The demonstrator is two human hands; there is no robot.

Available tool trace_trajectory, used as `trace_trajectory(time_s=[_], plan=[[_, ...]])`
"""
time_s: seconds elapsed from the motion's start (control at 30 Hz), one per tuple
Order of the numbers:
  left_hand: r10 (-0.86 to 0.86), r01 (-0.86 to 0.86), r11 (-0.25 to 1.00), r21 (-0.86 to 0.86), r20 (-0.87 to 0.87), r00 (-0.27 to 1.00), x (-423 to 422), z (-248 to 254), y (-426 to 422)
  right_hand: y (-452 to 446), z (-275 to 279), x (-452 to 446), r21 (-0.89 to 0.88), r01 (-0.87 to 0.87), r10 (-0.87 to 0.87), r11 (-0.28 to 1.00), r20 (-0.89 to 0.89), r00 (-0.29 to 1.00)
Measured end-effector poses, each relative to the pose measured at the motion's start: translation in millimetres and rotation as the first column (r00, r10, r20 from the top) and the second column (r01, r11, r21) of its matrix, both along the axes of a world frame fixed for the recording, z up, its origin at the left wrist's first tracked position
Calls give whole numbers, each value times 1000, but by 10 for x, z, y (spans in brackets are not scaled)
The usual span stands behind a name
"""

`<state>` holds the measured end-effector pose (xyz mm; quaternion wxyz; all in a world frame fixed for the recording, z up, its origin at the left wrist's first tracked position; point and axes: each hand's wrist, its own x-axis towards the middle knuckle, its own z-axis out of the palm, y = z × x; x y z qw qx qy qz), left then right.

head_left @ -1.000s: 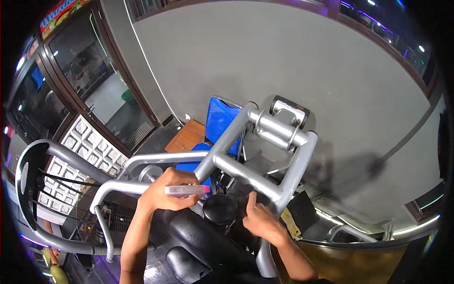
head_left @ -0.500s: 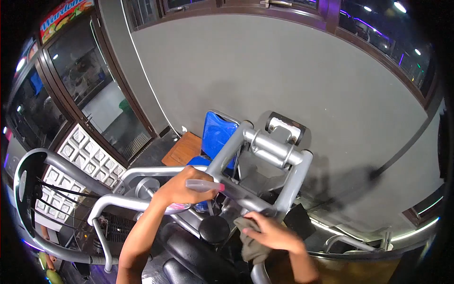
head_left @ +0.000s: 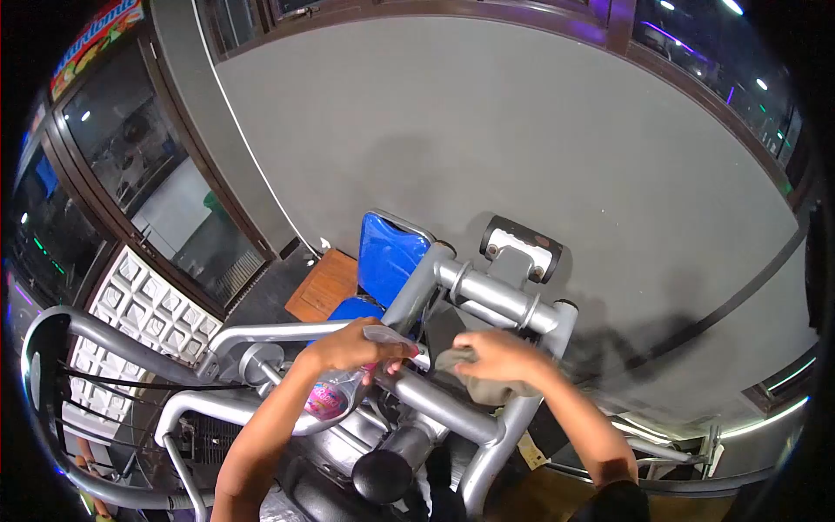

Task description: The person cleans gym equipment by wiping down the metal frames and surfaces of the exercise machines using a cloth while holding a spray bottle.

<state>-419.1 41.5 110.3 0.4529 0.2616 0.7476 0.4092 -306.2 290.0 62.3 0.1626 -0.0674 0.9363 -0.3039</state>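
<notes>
- Black round pad (head_left: 383, 477), nearest.
- Gripped by fingers of the left hand (head_left: 348, 346): clear spray bottle (head_left: 329, 400), left of centre.
- Bunched in fingers of the right hand (head_left: 503, 355): grey-green cloth (head_left: 494, 391), right of the bottle, over silver frame (head_left: 448, 411); touching or not, cannot tell.
- Farther left: blue chair (head_left: 391, 258).
- Farthest: grey wall (head_left: 522, 130).

Clear spray bottle (head_left: 329, 400) tilts near crumpled cloth (head_left: 492, 391).

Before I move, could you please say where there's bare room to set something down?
Bare: brown wooden surface bordered by blue chair and dark floor. Crowded: silver tubular frame, around the held clear plastic bottle and olive cloth.
</notes>
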Motion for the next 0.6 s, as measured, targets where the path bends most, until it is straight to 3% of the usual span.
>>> trace_trajectory(time_s=[0.1,0.23,0.3,0.37,0.53,0.6], plan=[[-31,32,999,28,-48,998,3,143,92,-169,-177,-43,116,10,-26,993,141,990],[-27,46,992,116,-163,986,-68,250,188,-230,-244,-64,107,70,-89,992,187,978],[34,-6,991,135,-206,978,-71,268,205,-230,-401,-137,239,97,-155,966,238,959],[42,113,960,256,-529,847,-192,150,208,-229,-480,-195,296,94,-169,950,237,957],[117,143,940,309,-688,716,-298,-23,190,-201,-804,-431,402,58,-194,914,309,931],[116,160,938,307,-715,690,-254,-32,169,-161,-1076,-525,483,-18,-84,875,188,979]])
